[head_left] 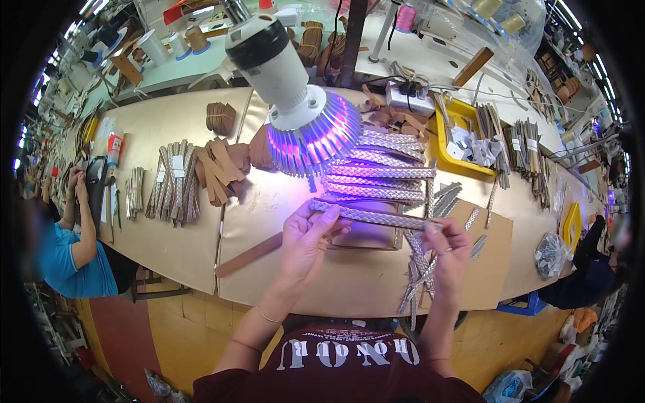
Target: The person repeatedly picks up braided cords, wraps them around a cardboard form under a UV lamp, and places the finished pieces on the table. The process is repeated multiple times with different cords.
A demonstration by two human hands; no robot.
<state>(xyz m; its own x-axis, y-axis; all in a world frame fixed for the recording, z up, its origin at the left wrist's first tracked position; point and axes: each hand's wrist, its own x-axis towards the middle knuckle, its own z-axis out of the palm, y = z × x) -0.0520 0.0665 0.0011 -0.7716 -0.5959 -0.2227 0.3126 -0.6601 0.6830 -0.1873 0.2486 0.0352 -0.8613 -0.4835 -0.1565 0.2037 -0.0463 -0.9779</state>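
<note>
Stretched level between my two hands is a braided strap (383, 217), silvery on its face with a brown edge. My left hand (310, 232) pinches its left end, thumb on top. At the other end, the fingers of my right hand (446, 247) are closed around it. Just beyond lies a stack of similar braided straps (383, 172), lit violet by a lamp (312, 131) with a finned head that hangs over it and hides part of it. Loose braided pieces (420, 269) lie beneath and beside my right hand.
A brown strip (248, 255) rests left of my left hand. Brown leather pieces (222, 168) and a braided bundle (175, 185) lie farther left. At the back right stands a yellow tray (443, 144). A person in a blue shirt (70, 252) sits at the far left.
</note>
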